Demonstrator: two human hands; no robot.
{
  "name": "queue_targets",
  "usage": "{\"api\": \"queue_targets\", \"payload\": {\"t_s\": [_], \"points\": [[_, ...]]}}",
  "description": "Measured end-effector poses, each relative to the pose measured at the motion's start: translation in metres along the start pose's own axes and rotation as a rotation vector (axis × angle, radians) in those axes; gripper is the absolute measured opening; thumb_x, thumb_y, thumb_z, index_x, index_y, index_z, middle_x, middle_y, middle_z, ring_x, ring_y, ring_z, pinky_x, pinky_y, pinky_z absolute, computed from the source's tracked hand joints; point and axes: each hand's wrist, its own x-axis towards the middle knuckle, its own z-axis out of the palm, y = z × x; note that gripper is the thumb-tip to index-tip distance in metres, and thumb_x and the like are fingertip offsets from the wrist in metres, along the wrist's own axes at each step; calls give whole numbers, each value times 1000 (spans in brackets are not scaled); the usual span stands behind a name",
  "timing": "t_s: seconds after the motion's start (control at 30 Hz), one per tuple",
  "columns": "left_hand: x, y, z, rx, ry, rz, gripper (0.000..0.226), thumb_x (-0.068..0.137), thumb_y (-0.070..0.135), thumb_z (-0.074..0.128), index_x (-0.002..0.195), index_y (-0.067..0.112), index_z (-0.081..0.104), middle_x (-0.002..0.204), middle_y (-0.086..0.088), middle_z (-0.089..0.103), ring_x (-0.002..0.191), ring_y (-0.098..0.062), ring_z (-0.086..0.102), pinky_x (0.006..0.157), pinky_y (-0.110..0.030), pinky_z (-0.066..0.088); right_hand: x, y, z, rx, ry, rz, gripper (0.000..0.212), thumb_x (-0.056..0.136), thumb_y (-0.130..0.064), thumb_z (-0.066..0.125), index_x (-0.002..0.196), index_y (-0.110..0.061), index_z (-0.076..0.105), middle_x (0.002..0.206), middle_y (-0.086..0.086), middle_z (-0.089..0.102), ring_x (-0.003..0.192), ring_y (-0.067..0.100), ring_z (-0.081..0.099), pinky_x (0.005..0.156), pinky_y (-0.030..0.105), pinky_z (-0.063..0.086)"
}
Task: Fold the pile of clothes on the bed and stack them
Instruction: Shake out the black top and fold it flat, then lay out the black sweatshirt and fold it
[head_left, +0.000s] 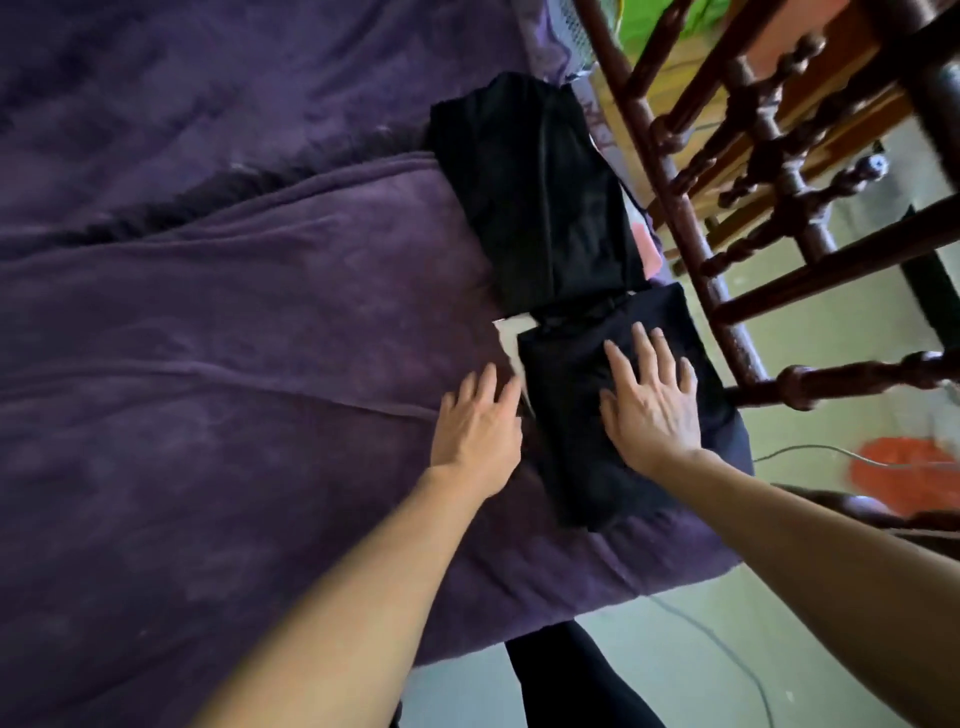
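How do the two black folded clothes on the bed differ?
The near garment has the right hand pressed flat on it; the far garment is untouched. White cloth peeks out at the near garment's left edge, not the far garment's. Both are black, folded, on the purple blanket.

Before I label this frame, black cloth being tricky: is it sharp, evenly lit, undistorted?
Head view: dim, flat light, so the black clothes show almost no folds; wide-angle lens skews the wooden bed frame; floor is smeared; left hand and right hand fairly sharp.
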Motion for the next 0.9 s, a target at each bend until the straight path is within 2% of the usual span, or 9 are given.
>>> {"api": "queue_targets", "payload": {"t_s": [0.1,0.2,0.3,0.47,0.6,0.7,0.9], "points": [[-76,-37,-11,-85,-29,-84,28,96,31,42,121,20,51,123,-4,52,116,-27,48,91,-40,38,-28,-62,-21,74,18,-130,49,86,-26,62,133,-13,54,145,16,44,136,35,38,100,48,37],[-161,-93,-14,-145,-61,-190,20,95,28,41,106,19,55,112,-4,60,106,-29,58,83,-39,44,-62,-146,-32,141,-104,-189,31,92,-30,51,119,-17,59,122,6,60,113,30,55,84,39,47],[-252,-160,-12,-165,-36,-311,18,95,28,40,100,19,55,108,-3,63,101,-29,61,79,-38,45,-104,-239,-35,155,-180,-262,22,93,-31,46,106,-18,59,105,5,68,96,33,63,71,36,45],[-397,-270,-20,-170,20,-497,20,96,31,39,102,22,56,107,0,65,101,-25,62,76,-36,46,-183,-394,-37,146,-253,-479,24,95,-34,45,109,-22,61,106,7,70,98,35,63,74,38,47],[-495,-341,-32,-244,138,-666,24,95,28,41,108,21,60,109,-1,68,104,-23,62,82,-34,44,-231,-498,-48,131,-351,-627,23,94,-34,47,109,-27,63,108,4,69,99,33,63,77,35,47],[-551,-379,-40,-299,211,-761,25,95,29,41,109,23,61,108,1,68,103,-21,63,81,-31,45,-250,-562,-56,104,-383,-721,22,93,-34,47,107,-29,63,107,2,69,99,30,63,78,33,47],[-622,-440,-49,-336,273,-893,18,93,28,43,97,19,59,97,-3,67,95,-23,62,78,-34,43,-251,-676,-58,51,-425,-814,24,91,-33,50,111,-28,63,110,4,68,101,29,63,80,32,47]]}}
